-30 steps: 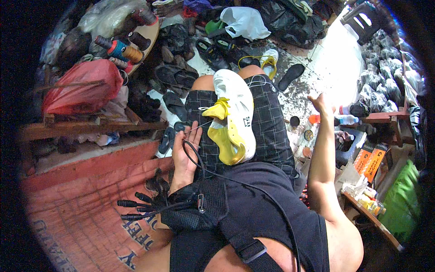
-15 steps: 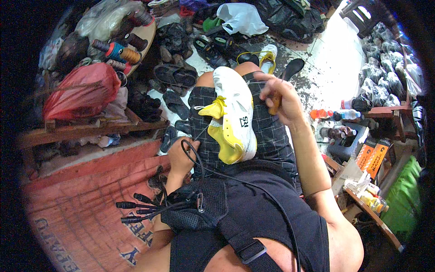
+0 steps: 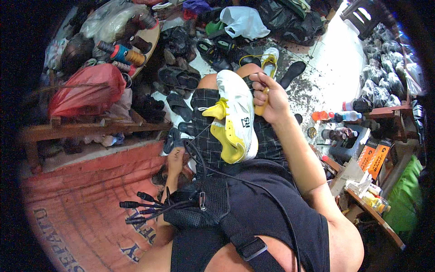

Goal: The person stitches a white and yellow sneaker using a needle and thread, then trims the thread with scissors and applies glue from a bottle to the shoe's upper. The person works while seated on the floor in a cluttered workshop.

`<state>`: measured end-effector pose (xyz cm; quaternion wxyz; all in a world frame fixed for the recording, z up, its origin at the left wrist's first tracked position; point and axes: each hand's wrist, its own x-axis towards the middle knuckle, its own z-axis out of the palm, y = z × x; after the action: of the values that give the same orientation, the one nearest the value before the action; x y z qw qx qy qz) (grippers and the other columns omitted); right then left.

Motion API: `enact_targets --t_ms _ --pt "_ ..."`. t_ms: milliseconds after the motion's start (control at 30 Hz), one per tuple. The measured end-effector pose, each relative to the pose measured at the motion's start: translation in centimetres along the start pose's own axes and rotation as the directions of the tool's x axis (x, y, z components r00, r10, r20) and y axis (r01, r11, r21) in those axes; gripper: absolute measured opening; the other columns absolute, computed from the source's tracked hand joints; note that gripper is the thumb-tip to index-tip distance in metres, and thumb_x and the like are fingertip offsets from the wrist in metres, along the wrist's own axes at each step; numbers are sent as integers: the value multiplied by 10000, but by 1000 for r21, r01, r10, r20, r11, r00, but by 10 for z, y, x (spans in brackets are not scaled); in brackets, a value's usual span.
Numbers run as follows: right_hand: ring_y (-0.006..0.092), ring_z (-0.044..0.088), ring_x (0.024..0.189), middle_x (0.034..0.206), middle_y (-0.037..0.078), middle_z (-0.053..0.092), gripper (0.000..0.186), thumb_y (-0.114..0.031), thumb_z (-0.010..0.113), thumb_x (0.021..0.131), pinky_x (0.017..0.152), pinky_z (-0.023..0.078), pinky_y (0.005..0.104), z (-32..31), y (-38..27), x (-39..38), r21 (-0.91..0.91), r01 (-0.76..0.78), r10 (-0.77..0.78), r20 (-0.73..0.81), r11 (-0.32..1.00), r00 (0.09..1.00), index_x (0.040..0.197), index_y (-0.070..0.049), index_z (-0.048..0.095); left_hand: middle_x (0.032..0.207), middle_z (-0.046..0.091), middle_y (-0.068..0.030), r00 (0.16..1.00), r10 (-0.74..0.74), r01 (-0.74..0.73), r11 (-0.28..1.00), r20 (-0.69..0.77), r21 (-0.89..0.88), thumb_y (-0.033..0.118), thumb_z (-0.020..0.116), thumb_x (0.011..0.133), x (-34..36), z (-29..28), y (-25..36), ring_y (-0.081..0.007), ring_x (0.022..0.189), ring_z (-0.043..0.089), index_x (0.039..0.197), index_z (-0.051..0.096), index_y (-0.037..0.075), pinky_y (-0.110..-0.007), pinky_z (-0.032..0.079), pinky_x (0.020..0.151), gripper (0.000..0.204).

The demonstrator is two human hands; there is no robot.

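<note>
The white and yellow shoe (image 3: 240, 102) lies over the checked shorts (image 3: 272, 141), opening to the left, perhaps for easy reach. The right hand (image 3: 273, 100), far right, curls around a yellow handle (image 3: 261, 105); the left hand (image 3: 176, 160), near left, is closed, seemingly pinching the thread (image 3: 203, 131) to keep it tight.

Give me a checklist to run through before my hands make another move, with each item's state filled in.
1. Shoe supported: ok, it lies across the checked shorts, opening facing left.
2. Right hand gripping the yellow handle: ok, fingers curled around it.
3. Tip of the tool seated properly: cannot tell, no clear view of it.
4. Left hand holding the thread: cannot tell; the hand is closed and the thread runs toward it, but the grip is unclear.
5. Black cable well away from the left hand: not ok, it loops close beside that hand.
</note>
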<state>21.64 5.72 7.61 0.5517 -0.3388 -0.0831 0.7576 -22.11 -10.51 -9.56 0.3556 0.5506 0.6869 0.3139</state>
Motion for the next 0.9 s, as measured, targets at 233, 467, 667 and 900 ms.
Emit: enact_targets --t_ms 233,467,667,900 --pt "100 551 621 1057 128 716 519 -406 416 1066 574 460 244 -50 -59 -27 -853 100 -335 -92 513 938 1363 -1 546 1099 636 -85 993 -99 86 322 57 -943 184 551 1022 32 -49 93 -209 1002 608 969 553 89 -392 406 1115 109" --pt "70 560 733 831 3 636 309 -112 625 1018 694 512 263 -34 -32 -52 -921 296 -193 252 253 948 1322 -98 680 904 568 15 995 75 -64 987 69 -147 17 771 879 41 -5 175 -19 695 446 1132 716 101 -191 340 569 272" --pt "138 705 821 941 139 771 363 -71 641 956 811 568 334 -19 -28 -52 -948 309 -158 294 76 943 1306 -113 724 1258 664 -103 915 372 -394 907 154 149 76 784 795 34 0 172 -235 991 688 938 745 56 -340 544 865 150" --pt "306 747 815 888 204 745 341 -118 654 930 787 571 398 -20 -28 -49 -953 275 -143 256 128 956 1258 -143 746 1137 693 -77 918 199 387 -278 342 -879 203 634 1003 9 13 163 -168 954 669 1263 634 26 -291 578 784 314"
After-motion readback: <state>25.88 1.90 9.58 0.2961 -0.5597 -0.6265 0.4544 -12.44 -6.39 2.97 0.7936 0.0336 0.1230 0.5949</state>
